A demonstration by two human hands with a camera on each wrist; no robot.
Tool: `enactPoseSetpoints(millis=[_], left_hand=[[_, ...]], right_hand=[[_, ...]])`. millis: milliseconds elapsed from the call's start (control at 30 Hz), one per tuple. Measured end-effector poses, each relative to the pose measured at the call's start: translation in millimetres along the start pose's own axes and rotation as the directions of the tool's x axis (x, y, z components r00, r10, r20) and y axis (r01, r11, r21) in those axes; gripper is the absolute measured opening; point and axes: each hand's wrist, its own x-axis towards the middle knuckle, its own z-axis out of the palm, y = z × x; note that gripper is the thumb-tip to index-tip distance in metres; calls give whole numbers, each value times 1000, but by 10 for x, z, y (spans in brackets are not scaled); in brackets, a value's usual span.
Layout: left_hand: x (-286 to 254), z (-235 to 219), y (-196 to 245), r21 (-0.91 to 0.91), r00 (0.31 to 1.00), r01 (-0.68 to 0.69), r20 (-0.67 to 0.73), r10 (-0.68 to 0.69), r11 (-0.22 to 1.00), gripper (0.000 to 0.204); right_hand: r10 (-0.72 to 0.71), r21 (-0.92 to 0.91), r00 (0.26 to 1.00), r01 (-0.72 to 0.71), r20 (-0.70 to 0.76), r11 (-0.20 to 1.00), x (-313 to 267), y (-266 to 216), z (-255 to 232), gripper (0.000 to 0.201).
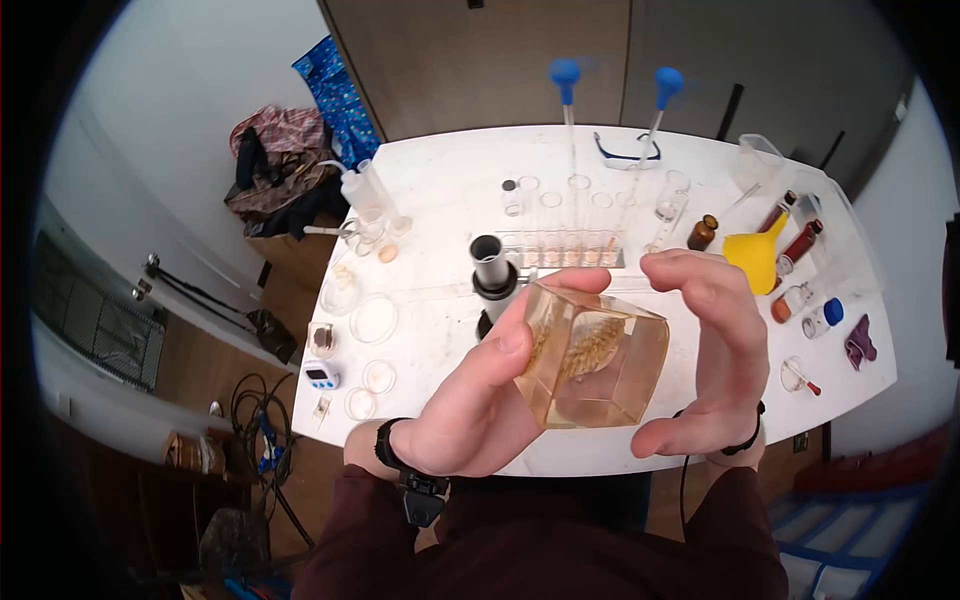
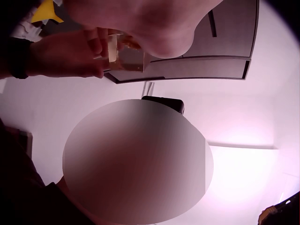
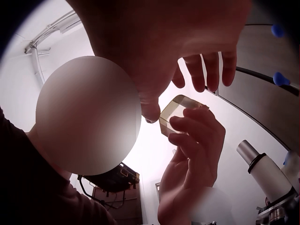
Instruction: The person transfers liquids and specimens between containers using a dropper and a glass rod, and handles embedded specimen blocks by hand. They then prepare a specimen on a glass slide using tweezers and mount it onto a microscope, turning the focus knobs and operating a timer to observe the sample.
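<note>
In left hand [image 1: 472,398], clear block [image 1: 612,385], tilted, specimen [image 1: 592,348] slanting up rightward

Amber-tinted clear block [image 1: 598,362], yellow funnel [image 1: 752,262]

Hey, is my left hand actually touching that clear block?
Touching. The right wrist view shows your left hand holding the clear block, its fingers bent over one side.

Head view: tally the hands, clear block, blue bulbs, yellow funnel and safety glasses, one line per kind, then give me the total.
Hands: 2
Clear block: 1
Blue bulbs: 2
Yellow funnel: 1
Safety glasses: 1 pair
Total: 7
</note>
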Motion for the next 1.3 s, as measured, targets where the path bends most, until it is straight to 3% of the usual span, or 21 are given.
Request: enactPoseSetpoints(millis=[100,167,300,400,667,867,967,1133,1300], left_hand=[[164,3,-105,-57,996,8,87,-3,998,79],[246,83,-147,-68,998,-48,-53,44,997,79],[353,12,-194,-53,992,-93,-93,88,994,72],[389,-79,-142,-26,998,-53,19,53,998,70],[468,-234,-140,-29,1000,-11,-17,11,1000,72],[492,-264,-145,-26,998,-16,-54,14,1000,73],[509,-283,-157,-43,998,-21,-67,18,999,73],[502,-294,-137,-20,997,8,-75,-9,1000,74],[505,-397,-200,-91,999,-44,-12,43,995,76]], right_hand=[[22,-43,1000,-23,-7,999,26,-17,-41,88],[43,-65,999,-42,9,997,28,7,-43,85],[56,-93,998,-58,-25,994,53,135,5,78],[64,-56,997,-67,-51,996,58,222,57,76],[51,-91,996,-57,-69,994,39,430,167,74],[5,-144,993,-22,-115,989,-17,536,246,77],[87,-175,996,-87,-6,981,-22,541,196,92],[-70,-285,996,52,-54,957,-47,594,252,100],[-73,-313,997,59,-33,948,-43,580,178,98]])
